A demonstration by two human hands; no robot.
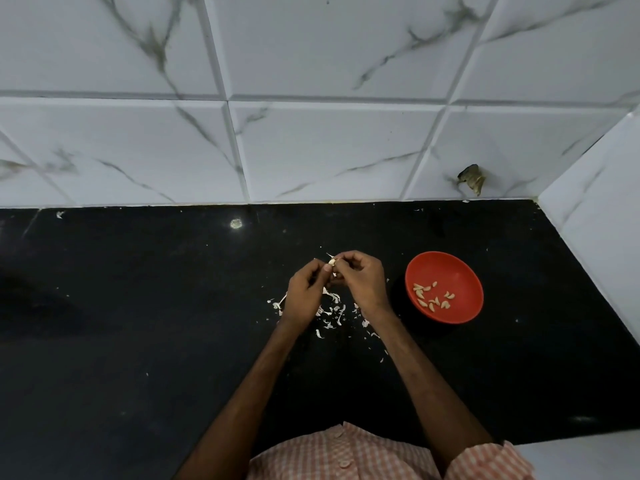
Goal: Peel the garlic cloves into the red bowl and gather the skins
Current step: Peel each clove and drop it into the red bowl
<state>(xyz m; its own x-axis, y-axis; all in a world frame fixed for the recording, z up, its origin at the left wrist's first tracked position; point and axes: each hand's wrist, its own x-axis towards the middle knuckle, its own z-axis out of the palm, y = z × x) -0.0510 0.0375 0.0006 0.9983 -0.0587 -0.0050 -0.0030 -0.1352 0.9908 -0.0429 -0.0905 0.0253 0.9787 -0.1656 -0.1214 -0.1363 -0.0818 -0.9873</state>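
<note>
- The black table [138,306] is dark, so I think the small white bits are easy for me to spot on it.
- My left hand [304,292] is curled, and its fingers and thumb pinch a garlic clove [332,262]. I think it holds the clove up off the table so the other hand can get at it.
- The skins [332,304] lie scattered on the table right under both hands. They are not yet in one heap. I think they land there because I peel just above that spot.
- My right hand [360,278] is curled too. Its fingertips pinch the top of the same clove, where a thin bit of skin sticks out. It looks like I am pulling skin off.
- The red bowl [446,266] sits on the table just to the right of my right hand, near enough, I think, for a short drop.
- Peeled cloves [433,296] lie inside the bowl, a small bunch, so part of the job looks done.
</note>
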